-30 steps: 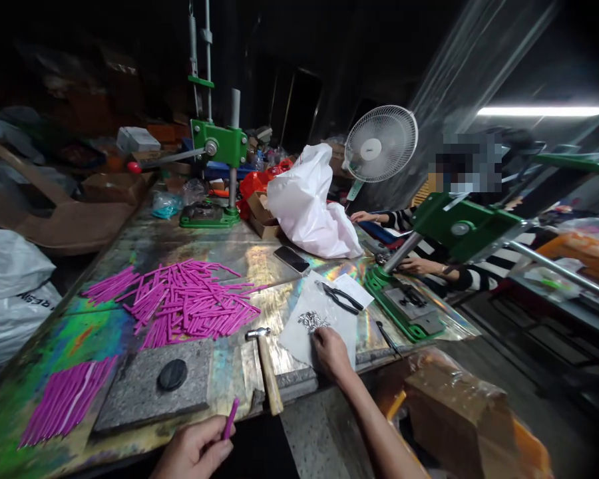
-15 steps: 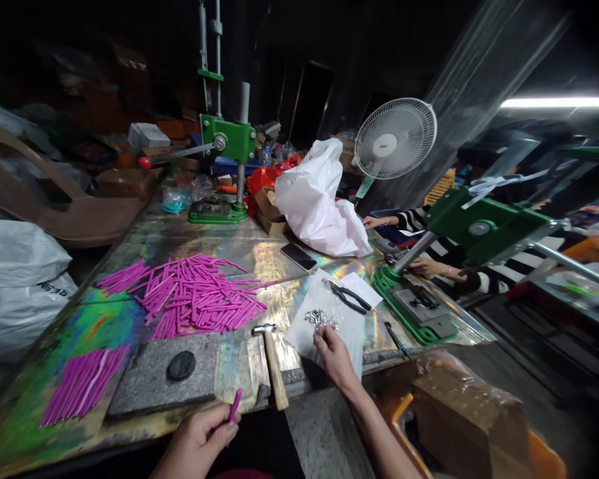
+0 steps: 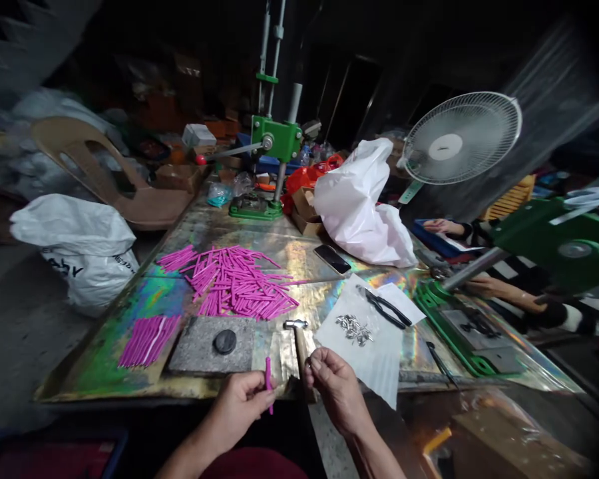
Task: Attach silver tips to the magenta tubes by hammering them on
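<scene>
Here the left hand point(image 3: 242, 406) is clamping the stick point(image 3: 268, 386) between thumb and fingers, the purple length standing nearly upright, its ends poking out above and below the grip. Just right of it, the right hand point(image 3: 337, 392) is curling inward, thumb and forefinger pinching a small piece point(image 3: 308, 363), too tiny to make out clearly. The two hands are facing each other, near but apart, and the stick is sitting on the side of the left hand toward the right one. Ahead, between them, the hammer point(image 3: 295, 324) is lying with its handle running back behind the right fingers; touching or not, I cannot tell. Beyond the right hand, metal bits point(image 3: 353, 328) are heaping on the sheet point(image 3: 379, 366), with pliers point(image 3: 387, 309) resting farther right. Ahead and left of the left hand, the slab point(image 3: 194, 352) is bearing a black disc point(image 3: 225, 341), a purple bundle point(image 3: 147, 339) is lying left of that, and the big purple pile point(image 3: 239, 286) is spreading beyond. Off to the far right, another person's hand point(image 3: 444, 227) is reaching over a blue tray point(image 3: 429, 241).
</scene>
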